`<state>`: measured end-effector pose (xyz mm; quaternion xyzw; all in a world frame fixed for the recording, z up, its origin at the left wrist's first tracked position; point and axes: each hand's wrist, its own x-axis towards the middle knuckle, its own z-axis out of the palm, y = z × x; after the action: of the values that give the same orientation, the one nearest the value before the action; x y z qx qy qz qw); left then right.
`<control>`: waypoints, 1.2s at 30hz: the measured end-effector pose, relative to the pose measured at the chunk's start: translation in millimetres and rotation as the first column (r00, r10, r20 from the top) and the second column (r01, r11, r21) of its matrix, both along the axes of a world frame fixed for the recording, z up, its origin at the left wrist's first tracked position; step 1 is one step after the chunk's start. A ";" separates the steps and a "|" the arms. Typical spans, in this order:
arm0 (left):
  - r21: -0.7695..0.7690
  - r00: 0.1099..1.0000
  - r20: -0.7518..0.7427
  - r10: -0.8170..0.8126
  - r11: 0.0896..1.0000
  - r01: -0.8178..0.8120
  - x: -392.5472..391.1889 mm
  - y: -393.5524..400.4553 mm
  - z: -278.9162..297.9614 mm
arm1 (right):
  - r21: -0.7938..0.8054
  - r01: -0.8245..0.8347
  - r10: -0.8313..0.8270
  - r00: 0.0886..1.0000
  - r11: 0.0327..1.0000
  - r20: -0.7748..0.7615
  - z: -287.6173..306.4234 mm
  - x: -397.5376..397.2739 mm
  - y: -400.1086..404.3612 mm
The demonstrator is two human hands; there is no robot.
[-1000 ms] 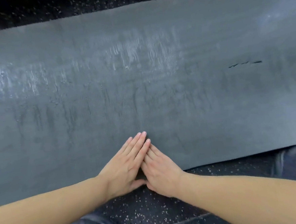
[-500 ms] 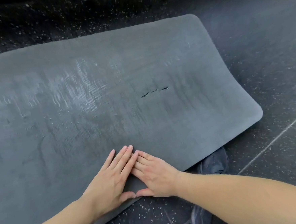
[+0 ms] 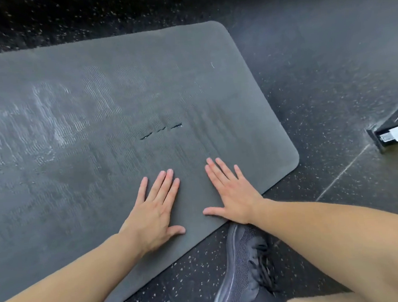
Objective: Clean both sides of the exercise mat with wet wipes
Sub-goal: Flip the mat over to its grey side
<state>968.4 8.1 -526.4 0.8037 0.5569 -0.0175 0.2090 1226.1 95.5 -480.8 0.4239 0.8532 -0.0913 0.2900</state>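
Mat (image 3: pixel 110 105) lies flat on the speckled floor (image 3: pixel 329 71), and I've got both palms down on its near edge. Shoe (image 3: pixel 243 265) sits nearest, just below that edge. Left hand (image 3: pixel 155 210) and right hand (image 3: pixel 234 195) rest apart, fingers straight, gripping nothing. Beyond them, three small tears (image 3: pixel 161 130), then wet streaks (image 3: pixel 49 109).
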 end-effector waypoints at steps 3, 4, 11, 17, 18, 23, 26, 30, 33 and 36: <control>-0.015 1.000 0.006 -0.002 1.000 0.003 -0.3 -0.1 0.7 | -0.009 -0.023 0.023 1.000 1.000 0.007 -5.5 4.0 1.7; -0.021 1.000 0.007 -0.009 1.000 0.009 0.2 1.0 1.8 | -0.008 -0.023 0.023 1.000 1.000 0.010 -7.6 4.6 1.8; 0.027 0.997 0.055 0.048 0.998 -0.049 -0.1 -0.9 21.1 | -0.015 -0.090 0.088 0.989 0.996 -0.116 -4.2 -18.6 -5.4; 0.139 0.905 -0.032 0.425 0.898 -0.417 -64.4 -35.2 37.5 | 0.039 -0.342 0.320 0.825 0.939 -0.466 -16.3 -141.5 -43.8; 0.118 0.878 -0.051 0.476 0.876 -0.468 -77.6 -46.6 36.2 | 0.048 -0.343 0.323 0.819 0.938 -0.474 -21.5 -158.6 -50.1; -0.023 0.880 -0.120 0.460 0.885 -0.466 -128.3 -84.7 27.8 | 0.021 -0.366 0.341 0.842 0.930 -0.419 -50.3 -202.8 -58.1; -0.033 0.838 -0.134 0.529 0.843 -0.538 -146.3 -93.6 31.8 | 0.008 -0.362 0.330 0.840 0.932 -0.431 -60.0 -209.2 -53.7; -0.043 0.798 -0.179 0.575 0.806 -0.590 -160.4 -103.9 35.4 | 0.132 -0.447 0.452 0.751 0.885 -0.481 -64.6 -219.3 -70.6; -0.021 0.775 -0.185 0.604 0.786 -0.617 -162.2 -107.7 27.4 | 0.346 -0.432 0.553 0.628 0.833 -0.548 -80.7 -230.4 -77.2; 0.017 0.796 -0.161 0.584 0.808 -0.589 -167.7 -114.9 16.3 | 0.502 -0.424 0.655 0.543 0.754 -0.525 -82.5 -251.5 -86.2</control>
<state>800.7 -106.7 -510.1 0.5840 0.7928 -0.0251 0.1727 974.6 9.3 -563.3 0.1129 0.9888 -0.0055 -0.0972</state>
